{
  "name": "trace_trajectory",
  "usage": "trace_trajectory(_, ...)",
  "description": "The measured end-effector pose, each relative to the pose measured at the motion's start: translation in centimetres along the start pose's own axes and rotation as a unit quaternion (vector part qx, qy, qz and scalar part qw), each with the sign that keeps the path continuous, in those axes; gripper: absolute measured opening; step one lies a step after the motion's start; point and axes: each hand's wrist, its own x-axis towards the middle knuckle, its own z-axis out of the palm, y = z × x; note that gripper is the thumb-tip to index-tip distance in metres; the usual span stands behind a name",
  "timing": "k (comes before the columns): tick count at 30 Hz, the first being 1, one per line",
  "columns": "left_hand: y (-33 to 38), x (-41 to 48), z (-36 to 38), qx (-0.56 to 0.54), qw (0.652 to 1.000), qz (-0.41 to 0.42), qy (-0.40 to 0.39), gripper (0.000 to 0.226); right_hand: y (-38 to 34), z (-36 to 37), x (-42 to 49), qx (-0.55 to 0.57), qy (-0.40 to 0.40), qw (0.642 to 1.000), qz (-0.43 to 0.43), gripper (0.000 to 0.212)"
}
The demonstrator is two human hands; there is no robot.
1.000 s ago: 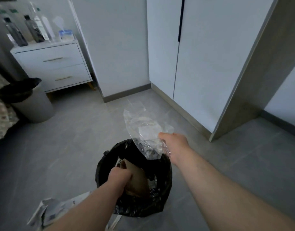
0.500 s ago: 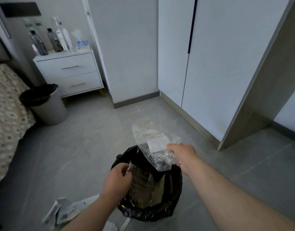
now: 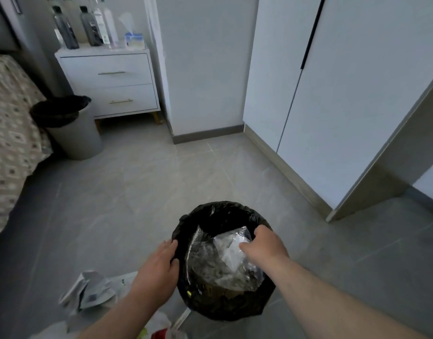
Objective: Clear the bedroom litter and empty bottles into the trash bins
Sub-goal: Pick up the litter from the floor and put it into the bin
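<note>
Left hand (image 3: 156, 272): flat, fingers straight, resting on the near bin (image 3: 210, 209) at its left rim.
Right hand (image 3: 264, 248): fingers curled round the clear plastic bag (image 3: 222, 265), low in the bin's mouth.
Bins: two, black-lined; the far bin (image 3: 76, 143) stands beside the bed (image 3: 12, 133).
Bottles (image 3: 64, 30): at least four, upright on the nightstand (image 3: 105, 67).
Crumpled paper (image 3: 90, 287): on the floor by the left forearm.

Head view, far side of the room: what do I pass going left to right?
Left to right: patterned bed → grey bin with black liner → white nightstand → white wardrobe doors.
</note>
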Motion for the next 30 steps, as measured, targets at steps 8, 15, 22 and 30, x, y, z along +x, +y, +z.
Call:
trace_trajectory(8,-1.7,0.6,0.2,-0.064,0.996,0.052,0.045,0.045,-1.0,4.3,0.2,0.013,-0.133,0.985,-0.105,0.062)
trace_trajectory(15,-2.8,1.3,0.8,-0.09,0.993,0.063,0.052,0.042,0.2,7.3,1.1,-0.123,-0.236,0.962,-0.066,0.067)
trace_trajectory(22,-2.9,0.8,0.1,-0.12,0.991,0.045,0.046,0.041,-1.5,6.6,1.1,-0.186,-0.183,0.96,-0.101,0.056)
trace_trajectory(30,-6.1,-3.5,-5.9,-0.172,0.98,-0.053,0.087,0.044,-7.5,5.6,-3.0,-0.107,-0.091,0.958,-0.248,0.024)
